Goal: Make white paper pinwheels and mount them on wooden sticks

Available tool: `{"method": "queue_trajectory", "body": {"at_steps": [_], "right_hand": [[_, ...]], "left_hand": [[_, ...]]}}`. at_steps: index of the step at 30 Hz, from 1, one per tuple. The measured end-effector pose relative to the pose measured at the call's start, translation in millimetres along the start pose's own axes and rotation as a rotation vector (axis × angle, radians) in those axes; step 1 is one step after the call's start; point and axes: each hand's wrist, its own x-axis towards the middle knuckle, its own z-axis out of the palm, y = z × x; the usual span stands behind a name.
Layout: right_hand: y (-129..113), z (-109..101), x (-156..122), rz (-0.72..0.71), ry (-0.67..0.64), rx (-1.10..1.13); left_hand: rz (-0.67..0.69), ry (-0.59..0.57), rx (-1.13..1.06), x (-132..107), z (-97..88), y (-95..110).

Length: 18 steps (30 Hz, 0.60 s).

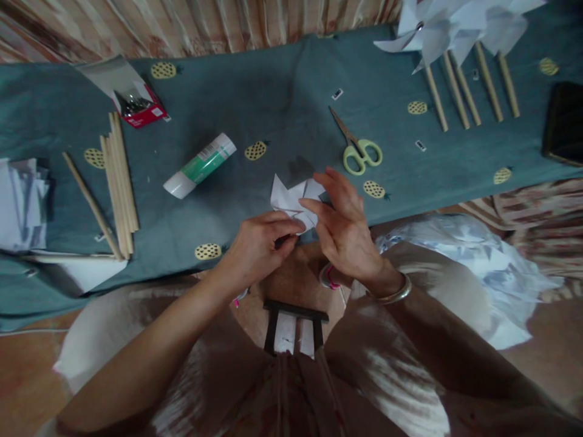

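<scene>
A white paper pinwheel (288, 195), with its points folded inward, is held over the near edge of the table. My left hand (262, 246) pinches its lower edge between thumb and fingers. From the right, my right hand (344, 224) has its fingers bent over the paper, with fingertips touching the folds near the middle. Part of the paper is hidden behind my fingers. Beyond my right hand lie scissors (359, 152) with light green handles, blades partly apart. To the left, a green and white glue stick (200, 165) rests on the cloth.
On the green tablecloth (282, 79) stand an open red box of pins (146, 112), wooden sticks (119, 188) and a stack of white paper (22, 203) at left. Several finished pinwheels (432, 45) lie at the far right, near a dark device (565, 124). A plastic bag (496, 261) sits right of my lap.
</scene>
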Motion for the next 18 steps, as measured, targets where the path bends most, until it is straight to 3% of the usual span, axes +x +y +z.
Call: {"method": "queue_trajectory", "body": {"at_steps": [12, 18], "right_hand": [[-3, 5, 3, -0.031, -0.019, -0.055], [3, 8, 0, -0.06, 0.04, 0.011]], "left_hand": [[-0.024, -0.02, -0.037, 0, -1.5, 1], [-0.073, 0.006, -0.161, -1, -12.9, 1]]}}
